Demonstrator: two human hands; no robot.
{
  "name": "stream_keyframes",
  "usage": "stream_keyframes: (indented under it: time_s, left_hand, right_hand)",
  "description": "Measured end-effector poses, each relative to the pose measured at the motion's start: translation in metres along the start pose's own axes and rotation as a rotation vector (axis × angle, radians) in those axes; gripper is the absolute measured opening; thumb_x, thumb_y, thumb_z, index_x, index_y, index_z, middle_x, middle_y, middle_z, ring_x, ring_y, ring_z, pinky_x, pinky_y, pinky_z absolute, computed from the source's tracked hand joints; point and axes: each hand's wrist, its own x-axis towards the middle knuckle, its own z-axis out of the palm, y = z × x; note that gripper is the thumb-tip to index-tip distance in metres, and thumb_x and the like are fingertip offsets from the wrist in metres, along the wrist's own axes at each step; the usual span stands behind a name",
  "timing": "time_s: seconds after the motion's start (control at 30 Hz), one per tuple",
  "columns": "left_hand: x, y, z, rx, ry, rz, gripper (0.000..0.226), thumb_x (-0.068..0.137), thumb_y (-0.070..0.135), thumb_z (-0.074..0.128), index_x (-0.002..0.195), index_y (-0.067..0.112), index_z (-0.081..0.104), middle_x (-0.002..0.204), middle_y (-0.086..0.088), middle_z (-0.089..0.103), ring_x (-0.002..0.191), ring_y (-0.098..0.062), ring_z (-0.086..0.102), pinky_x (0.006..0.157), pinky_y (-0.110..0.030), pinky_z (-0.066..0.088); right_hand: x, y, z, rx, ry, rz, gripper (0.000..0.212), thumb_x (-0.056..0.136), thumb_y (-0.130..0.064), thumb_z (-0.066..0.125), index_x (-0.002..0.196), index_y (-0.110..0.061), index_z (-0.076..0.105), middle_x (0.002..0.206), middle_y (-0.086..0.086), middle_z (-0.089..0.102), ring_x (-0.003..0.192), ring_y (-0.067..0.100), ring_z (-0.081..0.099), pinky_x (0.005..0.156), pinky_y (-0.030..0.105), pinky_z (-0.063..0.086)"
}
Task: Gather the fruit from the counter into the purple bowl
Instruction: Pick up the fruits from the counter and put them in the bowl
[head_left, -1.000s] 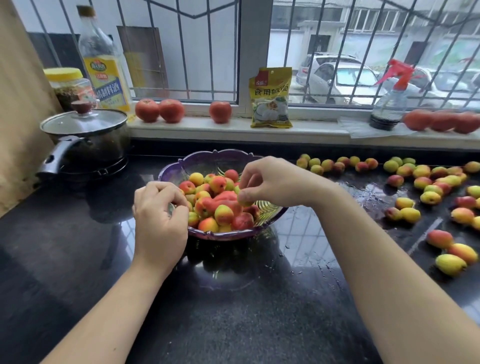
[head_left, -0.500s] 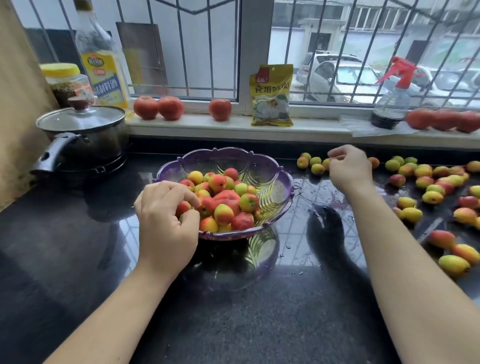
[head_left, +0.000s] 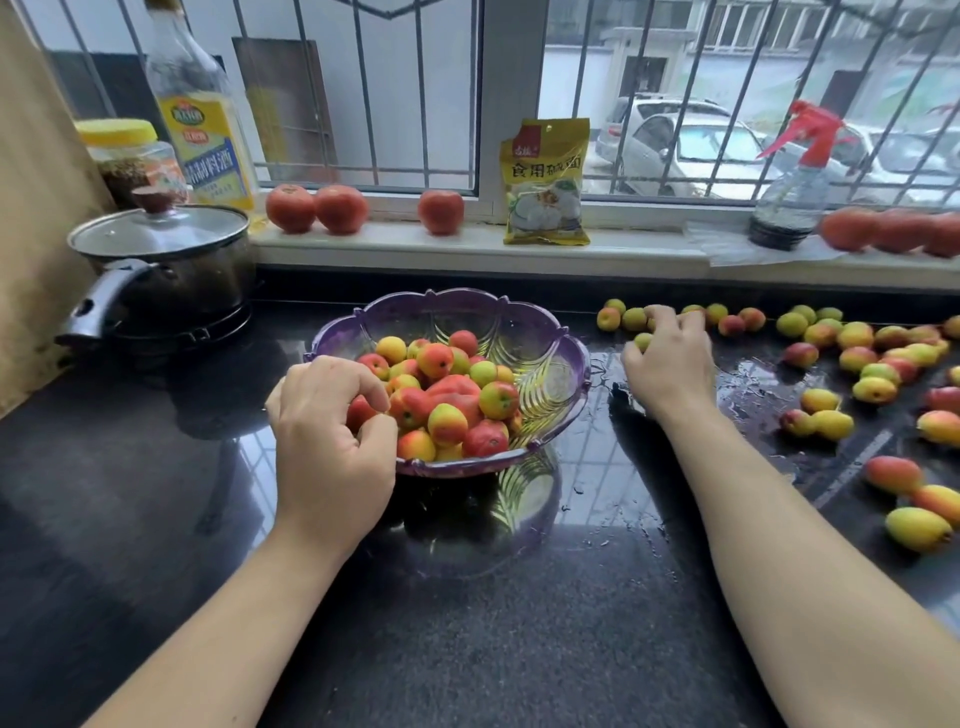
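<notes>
**Right hand back at the fruit row; left hand steady on the bowl**

I note one change in the last second. A second ago the right hand (head_left: 670, 358) was over the purple bowl (head_left: 545, 332) with its fingers bunched above the pile. Half a second ago it was already out at the near end of the row of small fruit (head_left: 732, 323) along the back of the counter (head_left: 467, 623). Now it sits lower on that row, fingers curled down over the fruit nearest the bowl. One small green fruit (head_left: 643, 341) shows at the thumb side. I cannot tell whether it is pinched or only touched, nor how many pieces lie under the palm.

The left hand (head_left: 332, 441) has not shifted. Its thumb lies along the near rim of the bowl and its fingers curl over the edge onto a red fruit inside. I judge it is bracing the bowl.

My reading is that one load has gone in and the next pick is under way. The bowl is heaped on its left half, and many pieces are scattered on the counter to the right, so much remains to do.

Limits of view:
- The right fingertips are hidden behind the knuckles.
- The scatter of fruit runs off the right edge, so its full extent is unknown.
- The counter is wet and reflective near the bowl.
- The large red fruit (head_left: 441, 210) on the sill (head_left: 467, 249) may or may not be part of the job.
</notes>
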Motion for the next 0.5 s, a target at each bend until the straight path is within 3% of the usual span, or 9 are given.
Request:
stream_keyframes:
  time_s: [0.07,0.13,0.23,0.37,0.47,0.5]
  left_hand:
    - [0.000,0.000,0.000,0.001,-0.003,-0.002,0.012,0.075,0.003,0.052,0.072,0.014,0.057,0.079,0.002,0.060,0.087,-0.015,0.050,0.102,-0.015,0.025]
    - [0.000,0.001,-0.001,-0.004,-0.004,-0.002,0.014,0.075,0.003,0.052,0.072,0.015,0.057,0.079,0.002,0.060,0.087,-0.015,0.050,0.103,-0.017,0.026]
    - [0.000,0.001,-0.001,-0.007,-0.011,0.000,0.015,0.075,0.003,0.053,0.072,0.017,0.057,0.079,0.003,0.060,0.087,-0.017,0.051,0.104,-0.023,0.028]
    - [0.000,0.000,-0.001,0.007,-0.016,0.002,0.015,0.077,0.004,0.054,0.074,0.018,0.059,0.081,0.004,0.060,0.089,-0.016,0.051,0.106,-0.034,0.030]
    - [0.000,0.000,-0.001,0.012,-0.018,0.006,0.015,0.077,0.004,0.054,0.073,0.018,0.059,0.081,0.004,0.061,0.089,-0.017,0.052,0.106,-0.037,0.031]
    - [0.000,0.000,-0.001,0.012,-0.019,0.007,0.015,0.077,0.005,0.054,0.073,0.018,0.059,0.081,0.004,0.061,0.089,-0.017,0.052,0.106,-0.038,0.032]
  right_hand:
    - [0.002,0.002,-0.003,-0.045,0.054,0.037,0.048,0.094,-0.036,0.060,0.138,-0.021,0.052,0.132,0.015,0.039,0.120,0.037,0.043,0.098,0.045,0.043]
    - [0.002,0.004,-0.002,-0.167,-0.063,0.064,0.045,0.094,-0.044,0.058,0.135,-0.024,0.058,0.133,0.013,0.039,0.120,0.037,0.042,0.102,0.047,0.041]
    - [0.004,0.010,0.001,-0.215,-0.167,0.107,0.030,0.097,-0.035,0.055,0.118,-0.021,0.071,0.130,0.017,0.054,0.119,0.040,0.047,0.102,0.044,0.044]
    - [0.008,-0.019,-0.036,0.086,-0.247,0.097,0.026,0.088,-0.031,0.072,0.110,-0.016,0.071,0.116,0.014,0.066,0.109,0.032,0.060,0.097,0.042,0.051]
    - [-0.011,-0.072,-0.103,0.548,-0.456,-0.048,0.035,0.086,-0.029,0.079,0.112,-0.015,0.060,0.100,0.007,0.071,0.087,0.022,0.073,0.074,0.034,0.058]
    - [-0.022,-0.089,-0.121,0.571,-0.562,-0.142,0.033,0.086,-0.029,0.079,0.110,-0.015,0.061,0.096,0.006,0.073,0.082,0.019,0.075,0.071,0.032,0.059]
